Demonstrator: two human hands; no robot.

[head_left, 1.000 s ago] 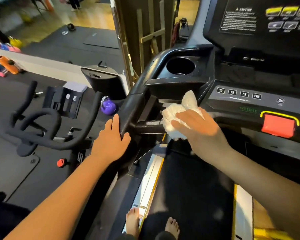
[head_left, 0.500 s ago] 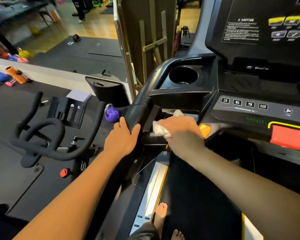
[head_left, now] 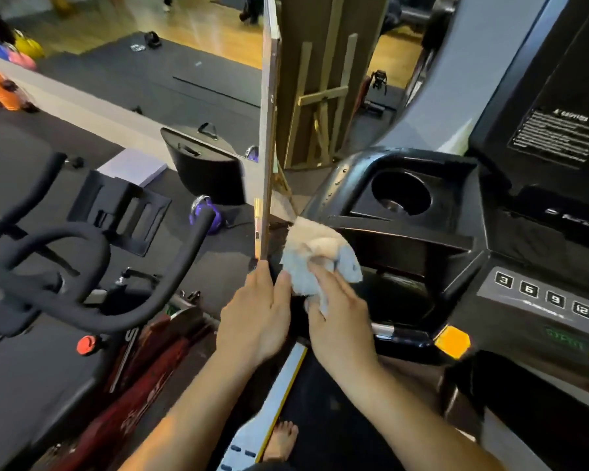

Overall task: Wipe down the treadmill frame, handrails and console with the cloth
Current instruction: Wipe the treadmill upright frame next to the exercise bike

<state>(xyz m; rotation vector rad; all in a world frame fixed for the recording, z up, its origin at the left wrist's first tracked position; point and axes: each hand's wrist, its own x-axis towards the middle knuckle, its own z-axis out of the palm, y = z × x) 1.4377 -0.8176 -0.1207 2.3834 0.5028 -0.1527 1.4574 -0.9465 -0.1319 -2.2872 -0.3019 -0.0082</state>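
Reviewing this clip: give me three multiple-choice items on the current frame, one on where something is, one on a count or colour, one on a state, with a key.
1. Where is the cloth?
A. In the cup holder
B. On the left handrail, below the cup holder
C. On the treadmill belt

2. How many numbered buttons show in the console row?
A. Two
B. Six
C. Four

3. What is the right hand doing?
A. Pressing the cloth to the handrail
B. Hanging idle
C. Pressing the red button

Key: 1 B, the cloth sits bunched on the handrail just under the cup holder; 2 C, the buttons read 3, 6, 9, 12; 3 A, its fingers lie over the cloth, with the left hand beside it.
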